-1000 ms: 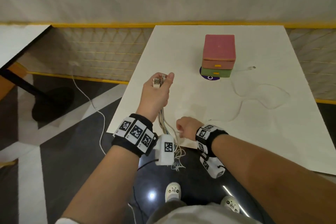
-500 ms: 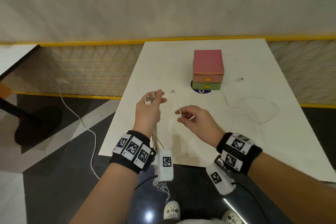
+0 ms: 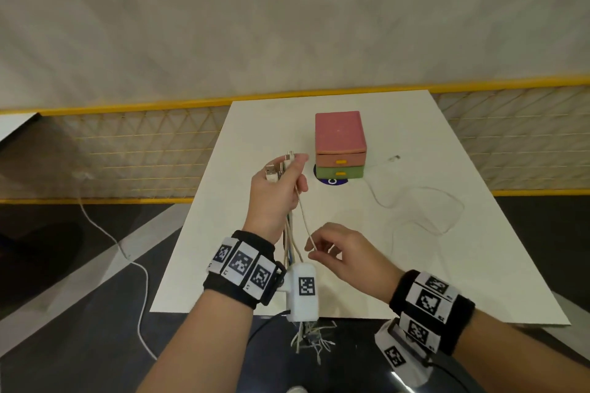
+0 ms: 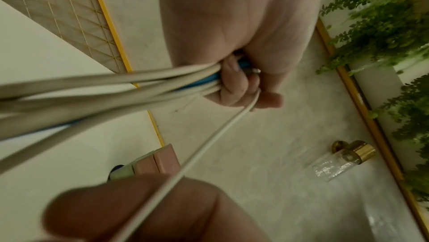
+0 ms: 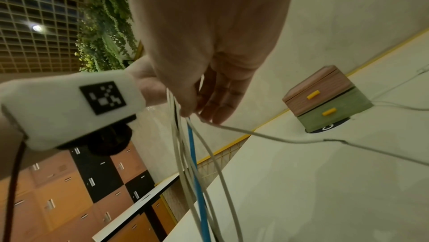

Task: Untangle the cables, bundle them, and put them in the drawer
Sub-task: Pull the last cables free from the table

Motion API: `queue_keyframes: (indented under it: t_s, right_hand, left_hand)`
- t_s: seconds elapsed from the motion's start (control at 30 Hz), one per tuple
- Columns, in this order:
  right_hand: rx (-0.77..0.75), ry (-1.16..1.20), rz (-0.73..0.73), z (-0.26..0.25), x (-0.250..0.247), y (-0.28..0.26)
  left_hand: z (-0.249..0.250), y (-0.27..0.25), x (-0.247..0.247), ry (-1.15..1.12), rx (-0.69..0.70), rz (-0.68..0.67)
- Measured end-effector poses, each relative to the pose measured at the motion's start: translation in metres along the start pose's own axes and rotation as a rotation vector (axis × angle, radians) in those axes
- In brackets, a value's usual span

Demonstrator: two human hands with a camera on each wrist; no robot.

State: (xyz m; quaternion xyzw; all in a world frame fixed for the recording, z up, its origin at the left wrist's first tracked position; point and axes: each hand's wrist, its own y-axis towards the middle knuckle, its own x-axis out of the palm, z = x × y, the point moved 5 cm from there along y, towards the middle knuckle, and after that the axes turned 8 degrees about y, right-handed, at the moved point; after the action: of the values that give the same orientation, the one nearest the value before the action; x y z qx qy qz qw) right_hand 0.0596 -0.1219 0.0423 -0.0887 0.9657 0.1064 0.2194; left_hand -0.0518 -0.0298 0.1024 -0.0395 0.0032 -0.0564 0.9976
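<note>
No words, brands or numbers can be read anywhere. The only signs are black-and-white square code tags: a row on the left wristband (image 3: 244, 266), another on the right wristband (image 3: 431, 298), and one on each white camera box (image 3: 303, 292) hanging beside the wristbands. Under the drawer unit (image 3: 340, 145) lies a dark blue round sticker (image 3: 332, 181) bearing a white ring-shaped mark, partly hidden by the unit.
</note>
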Motion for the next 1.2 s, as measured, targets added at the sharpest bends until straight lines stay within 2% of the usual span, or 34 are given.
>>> queue_keyframes:
  t_s: [0.1,0.23,0.3,0.37,0.43,0.5,0.53,0.63,0.67,0.73,0.83,0.93,1.0,1.07,1.2]
  right_hand:
    - [0.023,0.003,-0.074,0.001,0.002,-0.002]
    - [0.169,-0.191,-0.244,0.029,-0.009,-0.017]
    - [0.309,-0.193,-0.192,0.048,-0.031,-0.027]
    - [0.366,-0.125,-0.072,0.049,-0.055,-0.028]
    - [0.281,-0.092,0.034,0.027,-0.074,-0.018]
    - [0.164,-0.086,0.093,-0.002,-0.084,-0.003]
    - [0.132,-0.083,0.099,-0.014,-0.088,0.001]
    - [0.161,-0.023,0.066,-0.023,-0.096,0.000]
    - [0.188,0.001,0.043,-0.021,-0.097,-0.005]
    - [0.209,0.009,-0.005,-0.020,-0.094,-0.012]
    - [0.194,0.061,-0.025,-0.025,-0.088,-0.012]
    - [0.186,0.157,-0.039,-0.034,-0.085,-0.009]
    - [0.187,0.162,-0.055,-0.036,-0.083,-0.011]
    - [0.208,0.137,-0.028,-0.032,-0.085,-0.014]
    - [0.267,0.026,0.047,-0.016,-0.104,-0.025]
  left_hand:
    - [0.014,-0.001,0.010,-0.043,0.086,-0.032]
    - [0.042,0.005,-0.002,-0.248,0.195,-0.069]
    - [0.054,0.010,-0.013,-0.220,0.241,-0.080]
    - [0.058,0.006,-0.009,0.027,0.254,-0.144]
    - [0.046,-0.009,0.013,0.408,0.232,-0.311]
    - [0.025,-0.026,0.040,0.618,0.193,-0.512]
    - [0.019,-0.030,0.045,0.622,0.172,-0.534]
    - [0.020,-0.018,0.032,0.511,0.109,-0.359]
    - [0.022,-0.014,0.026,0.479,0.109,-0.339]
    - [0.025,-0.017,0.025,0.421,0.104,-0.430]
    - [0.016,-0.031,0.043,0.507,0.074,-0.608]
    - [0.005,-0.033,0.048,0.572,0.037,-0.648]
    - [0.006,-0.033,0.046,0.601,0.053,-0.639]
    - [0.009,-0.028,0.039,0.656,0.101,-0.548]
    - [0.012,-0.003,-0.006,0.743,0.132,-0.049]
